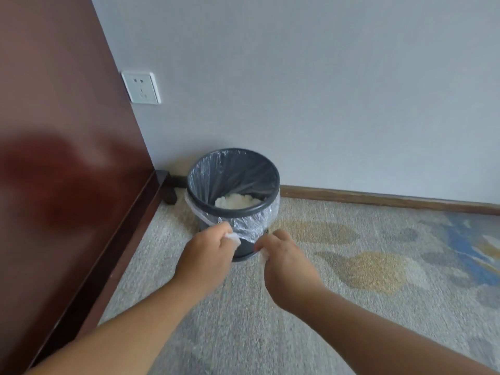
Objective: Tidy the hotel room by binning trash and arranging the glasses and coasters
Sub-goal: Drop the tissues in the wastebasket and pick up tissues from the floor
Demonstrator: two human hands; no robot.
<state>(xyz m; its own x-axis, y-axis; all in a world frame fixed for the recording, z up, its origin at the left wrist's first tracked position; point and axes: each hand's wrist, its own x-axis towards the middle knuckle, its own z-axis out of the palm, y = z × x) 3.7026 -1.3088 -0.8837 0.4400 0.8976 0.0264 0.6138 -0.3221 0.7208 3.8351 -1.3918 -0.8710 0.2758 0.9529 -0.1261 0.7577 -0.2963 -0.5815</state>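
While both hands reach toward the bin (234, 212), each holds a bit of white tissue. The left hand (204, 255) has its fingers (217, 232) curled round the left scrap (234, 238), and the right hand (288, 262) pinches the right scrap (264, 254). Neither scrap is over the opening. The rim lies just beyond the fingers, and the hands overlap the bin's near wall, where the clear liner (243, 226) hangs down. A white wad (238, 201) lies inside, past the fingertips.

The main risk, judging from this, is letting go too soon. Scraps this light would likely flutter down the outside wall onto the carpet (351, 320) beneath the fingers instead of dropping in.

The liner is a second risk. Its loose skirt sits right beside the left fingers, and a snag there could drag it off the rim or tip the bin.

Dropping both scraps at once could also bounce one off the rim. The hands probably need to be over the opening before the fingers loosen. No glasses or coasters are in view.
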